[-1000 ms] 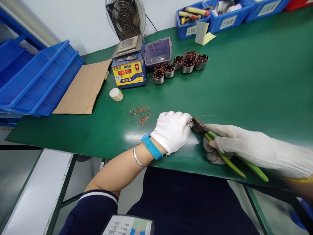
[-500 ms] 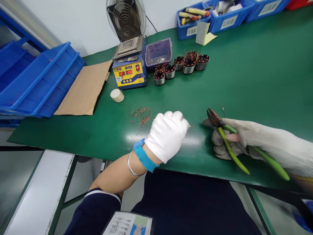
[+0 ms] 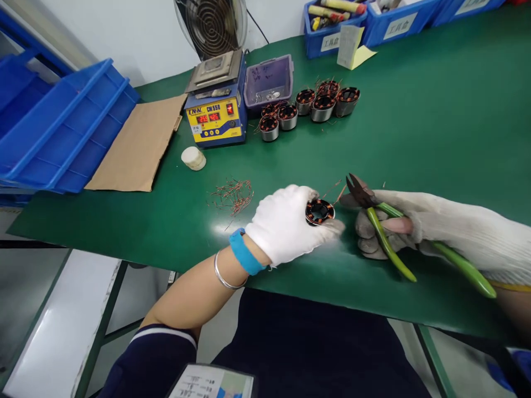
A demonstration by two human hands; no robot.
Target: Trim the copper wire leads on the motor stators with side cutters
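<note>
Our left hand (image 3: pixel 286 226) is gripping the motor coil (image 3: pixel 331 211) over the bench (image 3: pixel 435 138); its loose wires (image 3: pixel 341 193) are pointing to two o'clock, towards the parted blades of the cutters (image 3: pixel 366 200), which our nearby right hand (image 3: pixel 417 210) is grasping.

Table (image 3: pixel 415 132) glossy green; cutter grips (image 3: pixel 385 243) smooth plastic, cutter blades (image 3: pixel 360 192) matt metal.

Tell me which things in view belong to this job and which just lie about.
Likely job:
green-handled metal cutters, right hand
copper-wound black ring, left hand
loose copper wire scraps
similar rings behind

Likely just lying about:
round white tub
flat brown cardboard
</note>
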